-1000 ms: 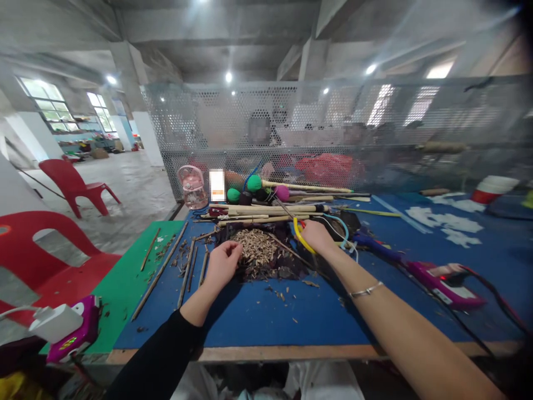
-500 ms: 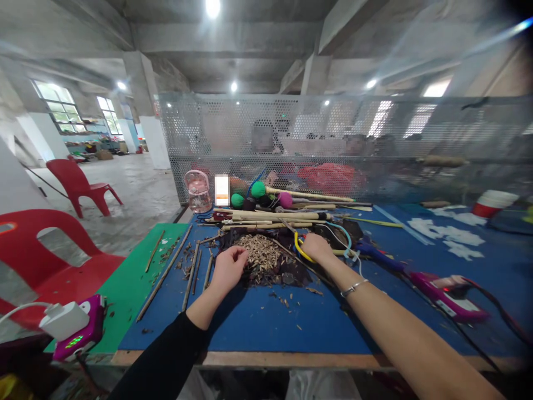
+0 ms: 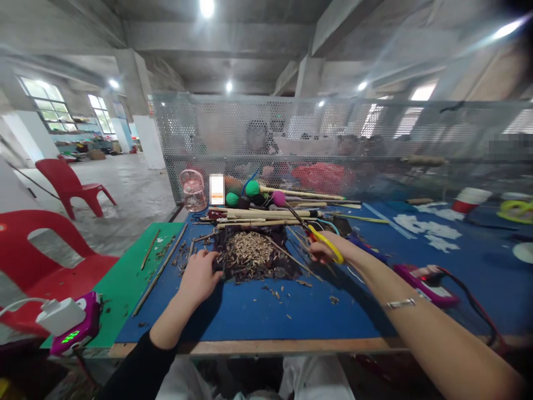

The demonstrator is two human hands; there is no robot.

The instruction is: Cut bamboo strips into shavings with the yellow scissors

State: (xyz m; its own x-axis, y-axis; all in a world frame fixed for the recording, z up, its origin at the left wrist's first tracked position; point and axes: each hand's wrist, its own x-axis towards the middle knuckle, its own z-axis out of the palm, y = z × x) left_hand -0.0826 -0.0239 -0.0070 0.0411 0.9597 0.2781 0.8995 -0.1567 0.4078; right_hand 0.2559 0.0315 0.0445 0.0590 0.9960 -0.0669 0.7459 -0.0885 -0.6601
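two hands working: right hand [image 3: 322,253] wraps scissors [image 3: 316,232], right of chips [image 3: 250,248]; left hand [image 3: 202,276] between chips and long stick [image 3: 160,270], fingers bent, hold unclear. likely between cuts; next calls for a steadied stick.

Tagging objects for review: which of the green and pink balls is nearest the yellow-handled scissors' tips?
The pink ball: it is the rightmost, by the tips of the scissors; both green balls sit farther left.

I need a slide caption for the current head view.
Right hand holding yellow-handled scissors, left hand beside a heap of tan pieces, at a blue tabletop.
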